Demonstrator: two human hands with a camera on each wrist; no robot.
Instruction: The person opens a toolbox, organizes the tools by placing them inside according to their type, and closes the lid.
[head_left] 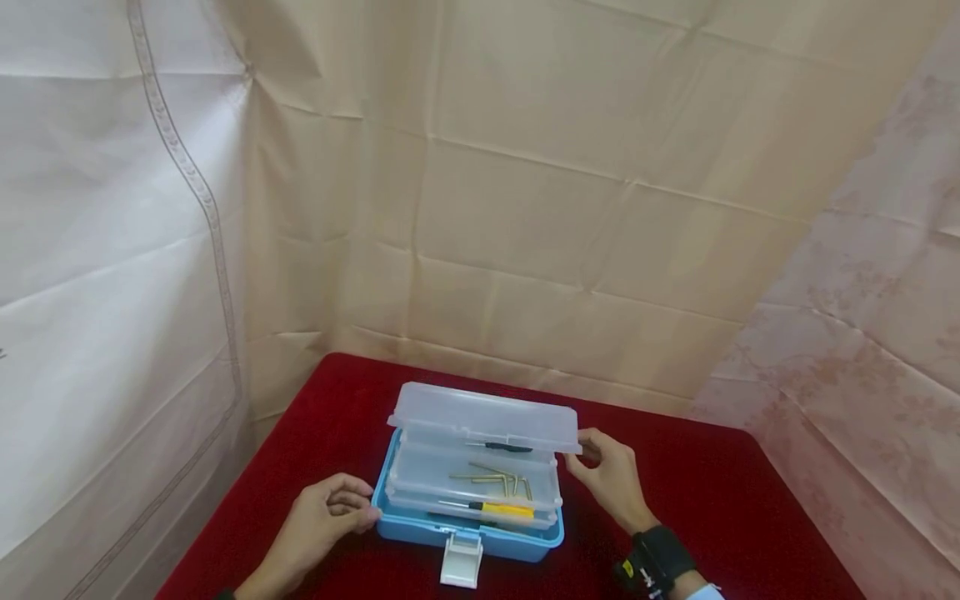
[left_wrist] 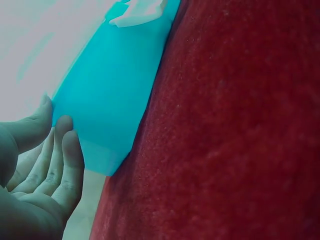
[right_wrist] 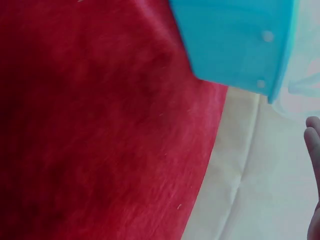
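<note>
A blue toolbox point(head_left: 512, 546) has its translucent lid point(head_left: 487, 412) raised and tilted back. Below the lid, stepped translucent trays point(head_left: 423, 475) show. A black-handled screwdriver point(head_left: 508, 447) lies in the upper part, several brass-coloured hex keys point(head_left: 501, 479) in the middle. A screwdriver with a yellow and black handle point(head_left: 506, 509) lies toward the front. At the front left corner my left hand point(head_left: 324, 517) holds the box, thumb at the rim and fingers against the outer wall point(left_wrist: 107, 90). My right hand point(head_left: 611, 475) pinches the lid's right edge; only its fingertips point(right_wrist: 312, 134) enter the right wrist view.
A white latch point(head_left: 461, 560) hangs down at the box's front. Red cloth point(head_left: 675, 475) covers the table. Beige curtain point(head_left: 525, 250) hangs behind it, with pale curtains at both sides. A black strap device point(head_left: 660, 560) is on the right wrist.
</note>
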